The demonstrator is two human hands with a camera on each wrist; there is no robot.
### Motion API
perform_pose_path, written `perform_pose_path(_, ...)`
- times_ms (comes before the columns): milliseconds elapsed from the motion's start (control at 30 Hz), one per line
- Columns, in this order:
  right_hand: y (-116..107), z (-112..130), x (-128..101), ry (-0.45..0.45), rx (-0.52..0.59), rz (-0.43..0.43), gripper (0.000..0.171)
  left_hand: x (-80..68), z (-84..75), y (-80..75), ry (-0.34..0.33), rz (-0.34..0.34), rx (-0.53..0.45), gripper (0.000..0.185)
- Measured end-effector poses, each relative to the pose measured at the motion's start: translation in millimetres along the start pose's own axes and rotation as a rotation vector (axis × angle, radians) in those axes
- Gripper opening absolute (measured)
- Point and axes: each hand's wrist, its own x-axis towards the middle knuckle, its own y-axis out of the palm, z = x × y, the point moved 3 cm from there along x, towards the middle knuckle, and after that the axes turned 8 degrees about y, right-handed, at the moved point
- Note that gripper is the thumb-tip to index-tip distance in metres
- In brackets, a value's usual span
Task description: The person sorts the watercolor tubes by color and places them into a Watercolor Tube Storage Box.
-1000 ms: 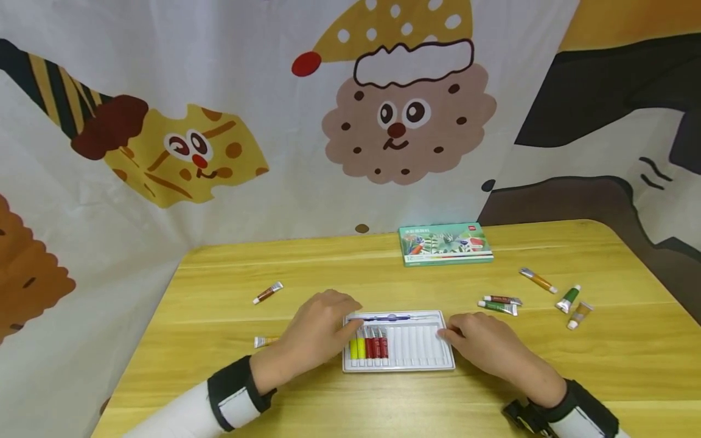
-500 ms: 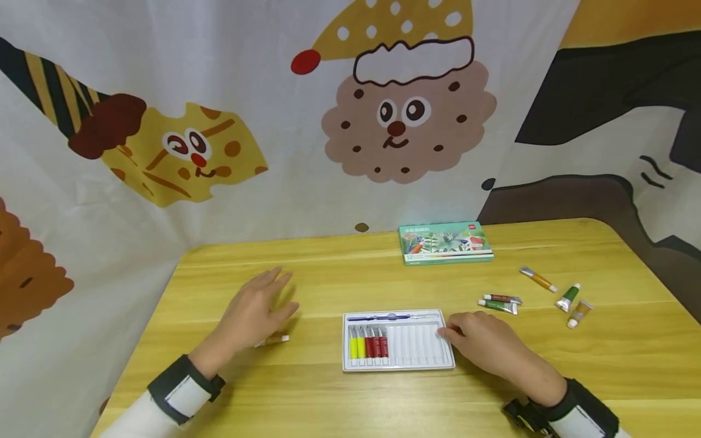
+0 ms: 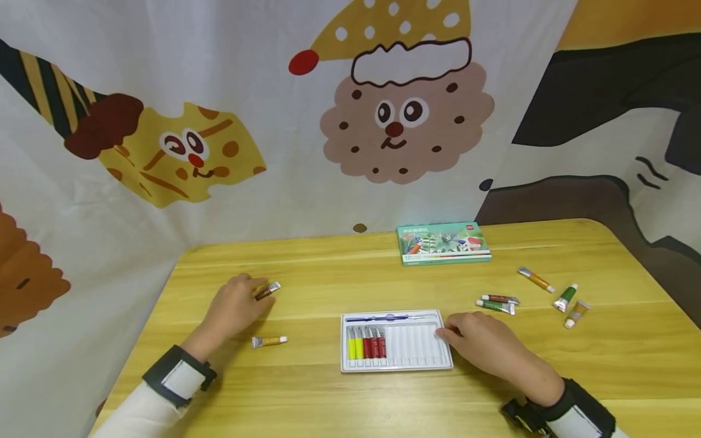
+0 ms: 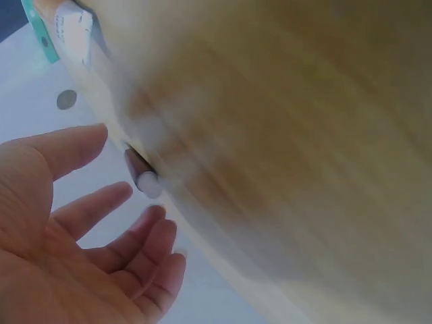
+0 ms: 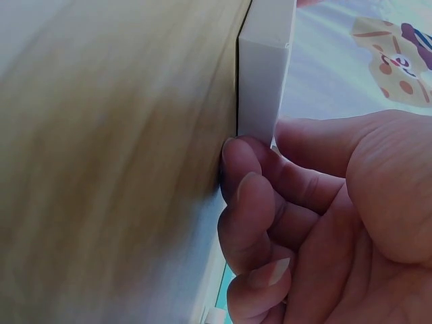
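Left of the white tray (image 3: 416, 345), the left hand (image 3: 232, 309) has its fingers apart beside the brown tube (image 3: 268, 291); the right hand (image 3: 487, 340) pinches the tray's right edge with thumb and fingers.

Head view: up on the tray's (image 3: 417, 345) near side, aimed forward and down, far enough back for table (image 3: 383, 401) and curtain (image 3: 296, 152). Left wrist: left of the tray, close on the left hand's (image 3: 232, 310) palm side, table canted; shares that hand and the brown tube (image 3: 266, 291) with head. Right wrist: tray's right end, tight on the right hand (image 3: 490, 340), tray edge-on; shares both.
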Motion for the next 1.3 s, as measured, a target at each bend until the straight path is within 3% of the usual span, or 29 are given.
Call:
perform_pose_path(133, 0, 1, 0, 0.007, -0.005, 0.005, 0.02, 1.6, 2.1, -0.1, -0.042, 0.018, -0.058, 0.008)
perform_pose_path(500, -1, 2, 0, 0.004, -0.015, 0.0, 0.019, 4.8, -0.4, 2.7, -0.116, 0.088, -0.136, 0.005)
perform_pose_path(900, -1, 2, -2, 0.001, -0.012, 0.004, 0.02, 7.7, -8.8, -2.7, -0.199, 0.223, -0.215, 0.004)
perform_pose_path(1000, -1, 2, -1, 0.002, -0.013, 0.004, 0.02, 7.3, -8.0, -2.9, -0.211, 0.196, -0.235, 0.007)
perform_pose_path(1133, -1, 3, -2, 0.01, -0.013, 0.005, 0.021, 8.8, -10.3, -6.7, -0.174, 0.088, -0.246, 0.014)
perform_pose_path(1300, -2, 4, -2, 0.006, -0.012, 0.0, 0.021, 11.5, -34.3, -19.6, -0.121, -0.015, -0.292, 0.014)
